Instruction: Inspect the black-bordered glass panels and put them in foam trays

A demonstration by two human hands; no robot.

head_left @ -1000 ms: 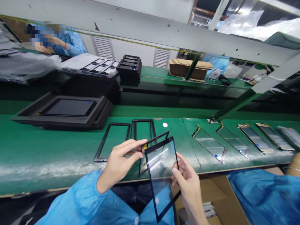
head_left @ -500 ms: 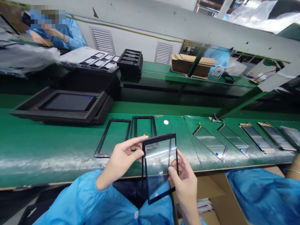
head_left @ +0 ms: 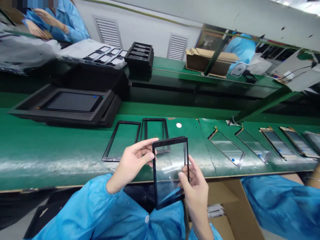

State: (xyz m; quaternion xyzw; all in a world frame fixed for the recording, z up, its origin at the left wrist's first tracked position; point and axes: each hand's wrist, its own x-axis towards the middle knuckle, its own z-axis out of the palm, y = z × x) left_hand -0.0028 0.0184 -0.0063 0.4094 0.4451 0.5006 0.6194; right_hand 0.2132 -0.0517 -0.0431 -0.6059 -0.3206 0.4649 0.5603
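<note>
I hold a black-bordered glass panel point(head_left: 170, 156) upright over the front edge of the green conveyor belt point(head_left: 50, 150). My left hand point(head_left: 133, 161) pinches its upper left corner with thumb and fingers. My right hand point(head_left: 195, 188) grips its right edge, fingers behind the glass and thumb in front. A second black frame seems to sit right behind the panel, but I cannot tell them apart clearly. Two empty black frames point(head_left: 122, 140) lie flat on the belt just beyond my left hand.
Several glass panels point(head_left: 227, 148) lie in a row on the belt to the right. A black tray stack holding a screen point(head_left: 67, 105) sits at the left. A cardboard box point(head_left: 225, 206) stands below my right hand. A blue-sleeved co-worker point(head_left: 280, 203) sits at my right; another person point(head_left: 57, 23) works at the far left.
The glass panel has turned from tilted to nearly square and upright, drawn closer over the frame behind it. Both hands kept their hold and shifted slightly.
</note>
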